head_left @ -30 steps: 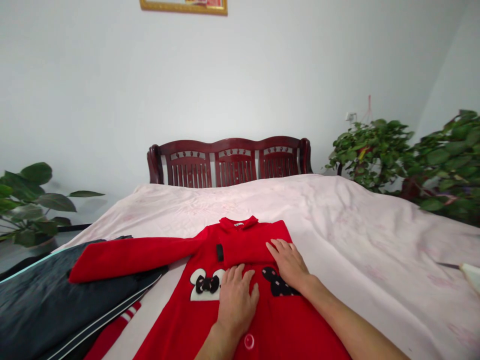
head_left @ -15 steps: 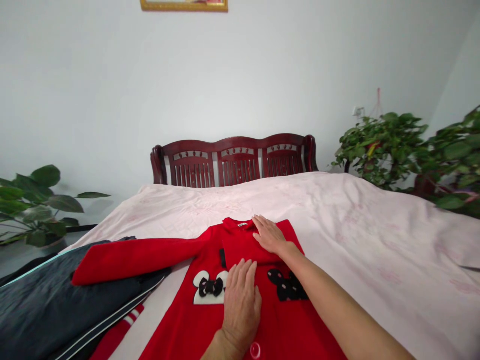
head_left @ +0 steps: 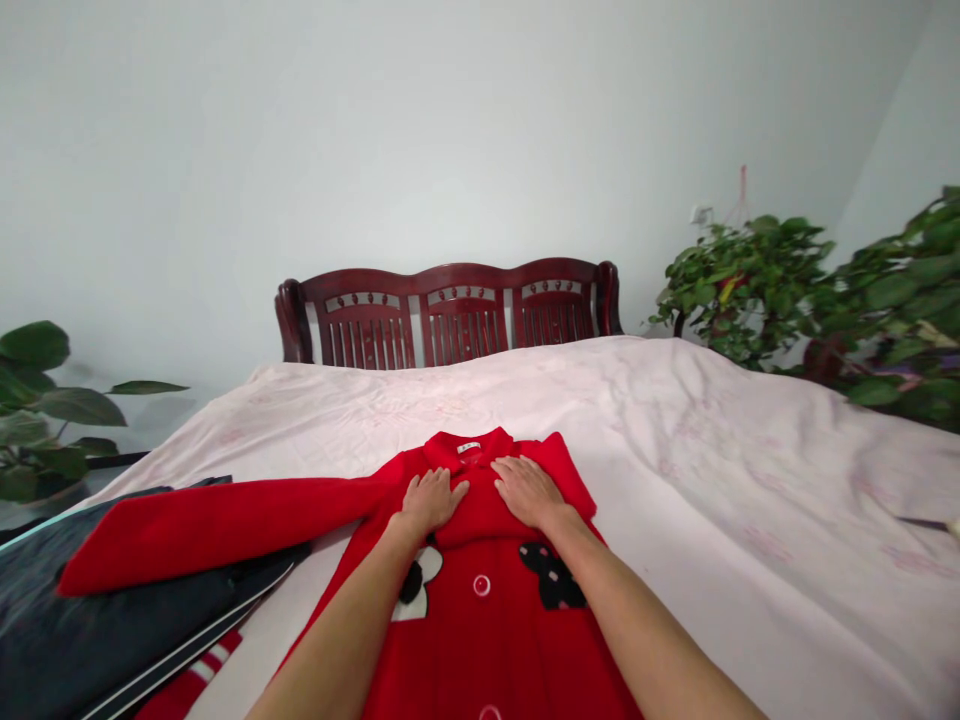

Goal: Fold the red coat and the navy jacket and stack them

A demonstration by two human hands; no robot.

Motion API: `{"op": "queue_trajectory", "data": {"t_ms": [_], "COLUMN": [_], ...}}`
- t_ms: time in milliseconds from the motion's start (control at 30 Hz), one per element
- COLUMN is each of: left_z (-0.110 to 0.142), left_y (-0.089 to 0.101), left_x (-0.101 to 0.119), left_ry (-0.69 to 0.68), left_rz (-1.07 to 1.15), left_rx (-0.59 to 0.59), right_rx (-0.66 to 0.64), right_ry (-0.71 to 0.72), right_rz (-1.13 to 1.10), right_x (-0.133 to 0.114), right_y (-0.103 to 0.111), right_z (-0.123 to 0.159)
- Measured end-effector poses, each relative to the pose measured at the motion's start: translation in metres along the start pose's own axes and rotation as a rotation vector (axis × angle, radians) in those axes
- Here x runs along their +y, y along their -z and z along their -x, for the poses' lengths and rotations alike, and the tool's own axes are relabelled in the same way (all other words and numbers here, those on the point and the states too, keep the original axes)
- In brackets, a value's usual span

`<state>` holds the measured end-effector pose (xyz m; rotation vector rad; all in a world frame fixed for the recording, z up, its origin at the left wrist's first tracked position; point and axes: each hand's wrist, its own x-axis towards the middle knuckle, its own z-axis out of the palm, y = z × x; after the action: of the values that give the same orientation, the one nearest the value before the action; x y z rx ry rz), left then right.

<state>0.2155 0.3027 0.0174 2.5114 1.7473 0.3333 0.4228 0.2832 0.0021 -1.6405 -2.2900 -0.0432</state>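
Note:
A red coat (head_left: 457,640) with round buttons lies front up on the bed. One sleeve (head_left: 240,525) stretches out to the left, while the other appears folded across the chest. My left hand (head_left: 433,500) rests on the upper chest just below the collar (head_left: 439,450), thumb apart from the fingers. Level with it, my right hand (head_left: 529,490) lies flat on the coat's right shoulder area, fingers extended. Below my hands are a white patch (head_left: 416,600) with a black piece, partly hidden by my left forearm, and a black dotted patch (head_left: 551,578).
Dark clothing (head_left: 172,630) with a white-edged stripe lies at the left, under the outstretched sleeve. A pale pink sheet (head_left: 712,520) covers the bed. Behind it stands a dark red wooden backrest (head_left: 450,320). Leafy plants (head_left: 742,290) flank the bed.
My left hand has moved up from the coat's middle to the chest near the collar. The right hand stays near the shoulder. The collar looks straighter, and the view has shifted slightly.

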Motion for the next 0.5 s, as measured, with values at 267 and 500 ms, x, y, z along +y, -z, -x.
{"op": "queue_trajectory", "data": {"t_ms": [267, 500], "left_z": [0.011, 0.056], "left_y": [-0.010, 0.020], "left_x": [-0.009, -0.032], "left_ry": [0.071, 0.293], "left_rz": [0.266, 0.845], "left_rx": [-0.017, 0.304], "right_rx": [-0.059, -0.176], "right_ry": [-0.095, 0.008], "right_rz": [-0.082, -0.144], "right_x": [-0.040, -0.091], "right_y": [0.013, 0.008], "right_z": [-0.003, 0.019]}}
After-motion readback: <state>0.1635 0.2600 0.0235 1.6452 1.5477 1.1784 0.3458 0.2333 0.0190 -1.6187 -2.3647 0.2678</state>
